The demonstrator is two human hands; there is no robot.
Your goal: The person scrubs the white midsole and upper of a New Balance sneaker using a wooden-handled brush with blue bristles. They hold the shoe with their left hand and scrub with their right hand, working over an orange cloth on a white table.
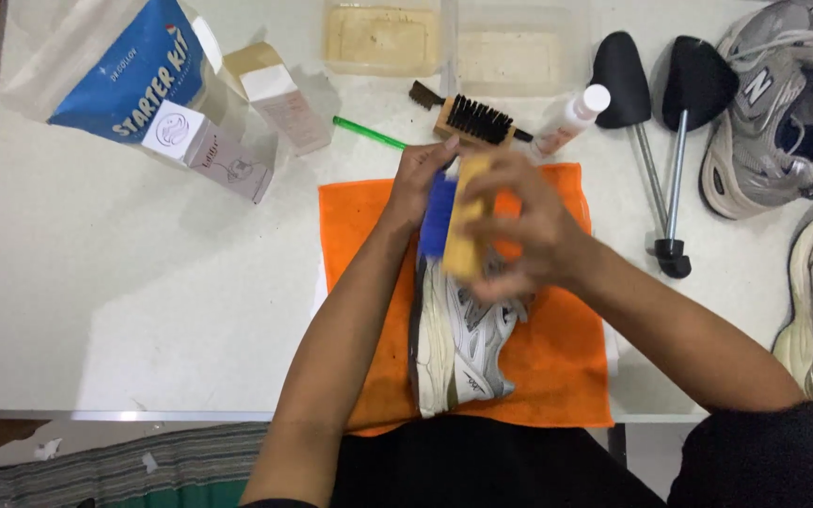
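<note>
- The blue-and-white pouch point(124, 71) lies at the far left corner of the white table point(124, 282), at about ten o'clock from the hands; one pouch.
- Two small cartons: a white one point(207, 150) just beside the pouch, and a tan-flapped one point(278, 99) at its one o'clock.
- One green stick point(369, 134) lies slantwise, near the cloth's far left corner.
- The left hand point(421, 179) is closed on the far end of the white sneaker point(463, 348), steadying it.
- One sneaker lies on its side on the orange cloth point(369, 235), long axis running twelve to six o'clock, sole toward nine o'clock. Its near end points at the person.
- The right hand point(529, 230) is clamped on a wooden brush with blue bristles point(454, 216), blurred, pressed to the sneaker's far end. Both hands meet there; the left is nearer the sole.
- Two clear trays point(383, 38) sit at twelve o'clock, side by side.
- One black-bristled wooden brush point(472, 120) lies just beyond the cloth.
- One small white-capped bottle point(571, 118) lies tilted at one o'clock.
- Two black shoe trees point(656, 141) lie at two o'clock, stems toward six.
- Grey sneakers point(783, 113) crowd the right edge: three show, partly cut off.
</note>
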